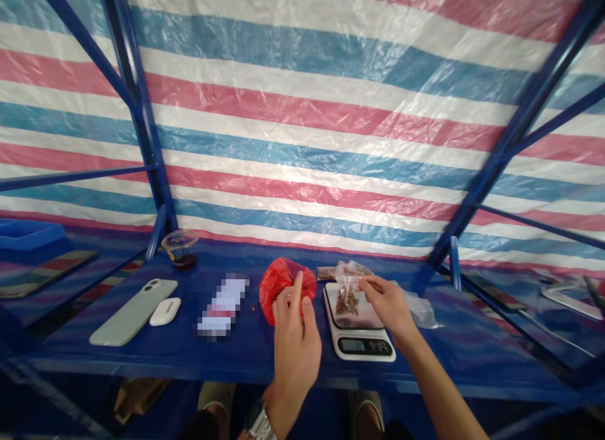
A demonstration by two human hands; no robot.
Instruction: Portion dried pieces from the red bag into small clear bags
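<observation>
My right hand [388,304] pinches the top edge of a small clear plastic bag [348,300] between thumb and fingertips. Dried greenish-brown plant bits fill its lower part, and it is over the plate of a white digital kitchen scale [363,347]. My left hand [297,339], with a watch at the wrist, is at the near side of a crumpled red plastic bag [271,289]. Its index finger points up and the thumb stands apart, while the other fingers bend toward the bag; nothing shows in them. The red bag's contents are mostly hidden behind the hand.
Clear plastic bags [423,311] lie right of and behind the scale. Leftward on the blue table [189,358] are a blurred-out flat item [222,304], a white earbud case [165,311], a pale green phone [135,312] and a plastic cup of dark liquid [182,254]. Blue metal posts [151,144] flank it.
</observation>
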